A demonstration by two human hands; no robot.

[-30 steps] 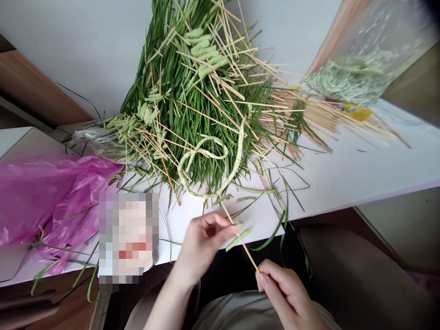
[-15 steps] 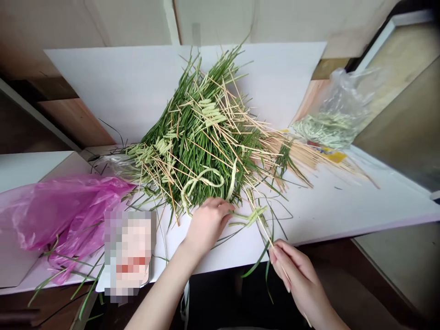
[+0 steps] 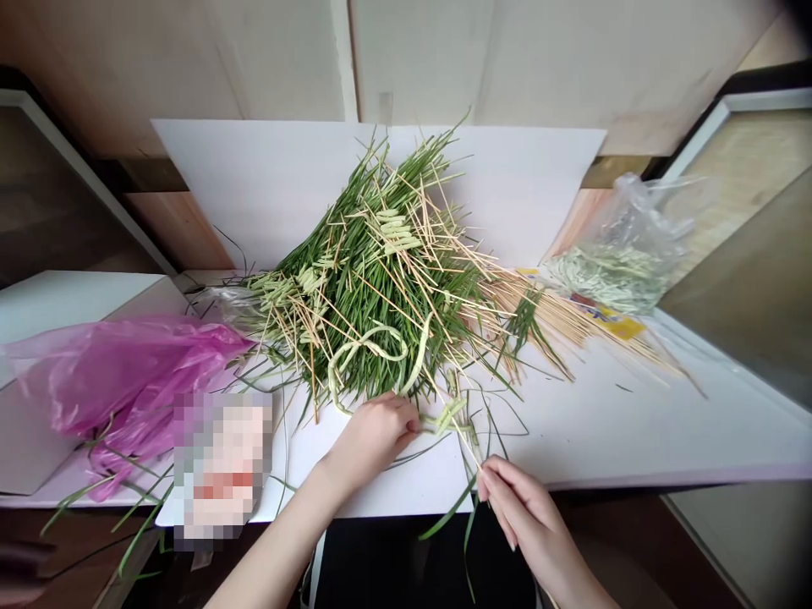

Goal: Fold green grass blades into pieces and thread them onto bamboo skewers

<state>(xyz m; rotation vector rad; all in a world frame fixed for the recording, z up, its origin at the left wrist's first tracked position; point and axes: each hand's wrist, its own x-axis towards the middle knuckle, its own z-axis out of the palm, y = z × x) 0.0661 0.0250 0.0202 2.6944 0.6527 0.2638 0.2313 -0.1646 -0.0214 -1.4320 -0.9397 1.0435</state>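
A long pale-green bean [image 3: 415, 364] loops over the front of a large pile. My left hand [image 3: 381, 431] pinches a length of it near the table edge. Lower right, my right hand [image 3: 526, 516] grips a thin bamboo skewer [image 3: 473, 452] that points up and left. At the skewer's upper part, short folded lengths of bean [image 3: 452, 414] cross it, apparently threaded on. Behind both hands rises the heap of green chives [image 3: 381, 313], with many skewers among them. Several finished-looking skewers of folded bean [image 3: 397, 233] lie on top.
Loose bamboo skewers [image 3: 571, 317] fan out to the right, beside a clear plastic bag [image 3: 622, 271] of pale-green strips. A pink plastic bag [image 3: 139, 364] lies at the left, by a white box [image 3: 82, 292]. A blurred-out object [image 3: 228, 465] sits at the front edge.
The view has tilted up slightly. My right hand with the skewer has come a little closer to my left hand, which keeps its pinch on the bean.
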